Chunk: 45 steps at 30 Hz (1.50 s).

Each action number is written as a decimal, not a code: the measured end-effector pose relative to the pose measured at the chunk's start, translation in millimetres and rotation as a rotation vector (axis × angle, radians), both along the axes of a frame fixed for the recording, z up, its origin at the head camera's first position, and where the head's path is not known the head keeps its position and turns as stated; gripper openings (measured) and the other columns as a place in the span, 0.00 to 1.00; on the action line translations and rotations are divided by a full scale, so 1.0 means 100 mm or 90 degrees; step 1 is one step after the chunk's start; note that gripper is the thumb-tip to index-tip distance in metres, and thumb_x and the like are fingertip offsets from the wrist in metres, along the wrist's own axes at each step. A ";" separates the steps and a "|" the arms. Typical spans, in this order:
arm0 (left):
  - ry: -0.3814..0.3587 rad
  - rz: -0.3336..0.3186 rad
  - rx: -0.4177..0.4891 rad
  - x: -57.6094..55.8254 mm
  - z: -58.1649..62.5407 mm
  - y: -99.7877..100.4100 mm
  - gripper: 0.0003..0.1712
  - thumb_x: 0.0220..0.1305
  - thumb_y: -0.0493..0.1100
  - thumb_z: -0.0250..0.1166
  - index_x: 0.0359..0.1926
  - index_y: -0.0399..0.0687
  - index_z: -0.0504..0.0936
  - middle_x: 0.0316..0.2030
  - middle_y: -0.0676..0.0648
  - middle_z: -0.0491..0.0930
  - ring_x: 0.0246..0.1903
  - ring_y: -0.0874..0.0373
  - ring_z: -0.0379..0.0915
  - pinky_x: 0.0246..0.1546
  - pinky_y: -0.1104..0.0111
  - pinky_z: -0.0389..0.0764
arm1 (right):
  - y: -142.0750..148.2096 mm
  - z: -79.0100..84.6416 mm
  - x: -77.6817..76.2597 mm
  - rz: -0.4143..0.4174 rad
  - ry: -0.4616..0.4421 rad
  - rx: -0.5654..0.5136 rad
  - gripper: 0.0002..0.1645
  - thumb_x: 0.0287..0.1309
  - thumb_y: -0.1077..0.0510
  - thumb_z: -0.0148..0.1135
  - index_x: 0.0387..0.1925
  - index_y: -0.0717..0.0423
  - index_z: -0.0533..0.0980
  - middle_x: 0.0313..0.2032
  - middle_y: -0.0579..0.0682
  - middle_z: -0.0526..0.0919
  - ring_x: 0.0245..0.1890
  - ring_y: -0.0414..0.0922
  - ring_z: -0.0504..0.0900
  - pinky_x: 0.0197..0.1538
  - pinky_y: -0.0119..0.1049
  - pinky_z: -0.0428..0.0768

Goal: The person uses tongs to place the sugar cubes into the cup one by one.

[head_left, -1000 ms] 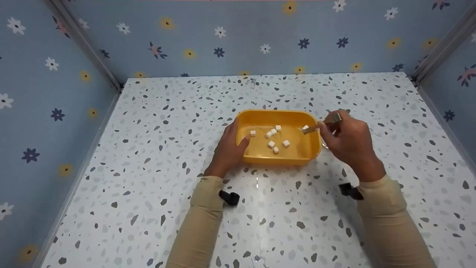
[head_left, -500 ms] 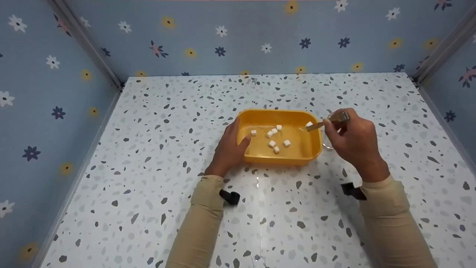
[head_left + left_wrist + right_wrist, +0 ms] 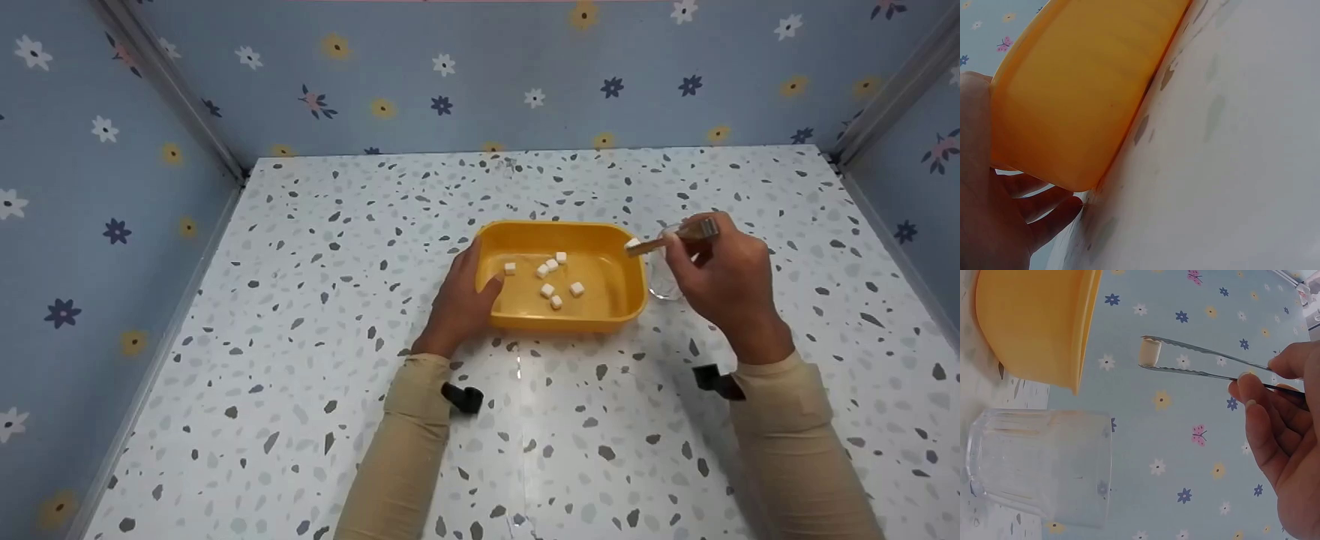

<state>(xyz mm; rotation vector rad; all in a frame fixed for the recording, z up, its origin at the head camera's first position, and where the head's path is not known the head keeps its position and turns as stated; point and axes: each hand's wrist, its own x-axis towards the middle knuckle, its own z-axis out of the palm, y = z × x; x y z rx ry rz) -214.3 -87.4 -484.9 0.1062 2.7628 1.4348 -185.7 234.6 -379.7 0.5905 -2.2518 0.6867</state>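
Observation:
My left hand (image 3: 463,304) grips the left end of a yellow plastic tub (image 3: 555,325), thumb over the rim and fingers against the outer wall. Several small white cubes (image 3: 577,289) lie scattered on the tub's floor. Metal tongs (image 3: 1196,373) are pinched between thumb and fingers of my right hand (image 3: 727,277). Between their tips sits one white cube (image 3: 1150,352), held above the tub's right rim in the head view. A clear glass (image 3: 1050,461) stands upright just right of the tub, below the tongs and partly hidden by my right hand in the head view.
The speckled white table (image 3: 300,315) extends around the tub on all sides. Blue flowered panels (image 3: 487,75) close off the back, left and right. A dark wrist-camera mount (image 3: 463,398) sits at each sleeve cuff.
My right hand has moved right and up with the tongs, carrying the white cube from inside the tub to above its right rim. More of the glass shows. My left hand stays put.

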 end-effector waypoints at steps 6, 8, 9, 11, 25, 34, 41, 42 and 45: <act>-0.006 -0.002 -0.005 0.00 0.00 0.01 0.43 0.72 0.55 0.54 0.81 0.60 0.45 0.76 0.49 0.54 0.70 0.54 0.58 0.70 0.57 0.60 | 0.04 0.00 0.00 -0.019 -0.004 0.005 0.13 0.63 0.61 0.65 0.40 0.68 0.74 0.31 0.59 0.83 0.23 0.47 0.80 0.34 0.13 0.68; -0.011 -0.001 -0.004 0.00 0.01 0.02 0.43 0.72 0.56 0.54 0.81 0.60 0.45 0.76 0.49 0.54 0.70 0.53 0.58 0.70 0.57 0.60 | 0.05 0.01 0.01 -0.023 -0.003 0.003 0.13 0.63 0.61 0.65 0.40 0.69 0.74 0.31 0.59 0.83 0.23 0.48 0.80 0.35 0.13 0.69; -0.012 0.000 -0.005 -0.01 0.01 0.02 0.43 0.72 0.56 0.54 0.81 0.60 0.45 0.76 0.49 0.53 0.70 0.53 0.58 0.70 0.57 0.60 | 0.05 0.01 0.01 -0.025 -0.004 0.002 0.13 0.63 0.61 0.65 0.40 0.69 0.74 0.31 0.59 0.83 0.23 0.48 0.80 0.35 0.14 0.69; -0.015 0.000 -0.006 -0.01 0.01 0.02 0.43 0.72 0.56 0.54 0.81 0.60 0.45 0.76 0.49 0.54 0.70 0.53 0.58 0.70 0.57 0.60 | 0.06 0.02 0.02 -0.031 -0.002 0.002 0.13 0.63 0.61 0.66 0.40 0.69 0.74 0.31 0.59 0.83 0.22 0.48 0.80 0.35 0.14 0.69; -0.008 0.006 -0.001 0.00 0.01 0.02 0.43 0.71 0.56 0.54 0.81 0.59 0.46 0.75 0.50 0.55 0.67 0.55 0.61 0.69 0.58 0.62 | 0.12 0.06 0.04 -0.060 0.006 -0.045 0.12 0.62 0.61 0.66 0.39 0.70 0.76 0.30 0.59 0.84 0.22 0.49 0.80 0.35 0.15 0.68; -0.009 0.009 0.004 0.00 0.01 0.02 0.43 0.71 0.56 0.53 0.81 0.62 0.46 0.75 0.51 0.56 0.66 0.56 0.62 0.68 0.58 0.62 | 0.17 0.07 0.03 -0.078 0.009 -0.059 0.12 0.63 0.62 0.65 0.39 0.70 0.76 0.31 0.60 0.84 0.25 0.50 0.80 0.37 0.15 0.67; -0.012 0.009 0.004 0.00 0.01 0.01 0.43 0.71 0.56 0.53 0.81 0.62 0.46 0.76 0.51 0.55 0.68 0.55 0.60 0.69 0.58 0.61 | 0.21 0.08 0.02 -0.085 0.010 -0.066 0.12 0.63 0.61 0.65 0.39 0.70 0.76 0.30 0.61 0.83 0.25 0.50 0.80 0.37 0.14 0.66; -0.012 0.009 0.004 0.00 0.01 0.01 0.43 0.71 0.56 0.53 0.81 0.62 0.46 0.76 0.51 0.55 0.68 0.55 0.60 0.69 0.58 0.61 | 0.22 0.08 0.02 -0.086 0.010 -0.067 0.12 0.63 0.61 0.65 0.38 0.70 0.76 0.30 0.61 0.83 0.25 0.50 0.80 0.37 0.14 0.66; -0.007 0.007 0.001 0.00 0.00 0.00 0.43 0.72 0.56 0.53 0.81 0.60 0.46 0.75 0.51 0.55 0.67 0.55 0.60 0.69 0.58 0.61 | 0.24 0.08 0.01 -0.090 0.014 -0.069 0.12 0.63 0.62 0.64 0.38 0.71 0.76 0.29 0.61 0.83 0.24 0.50 0.80 0.36 0.15 0.66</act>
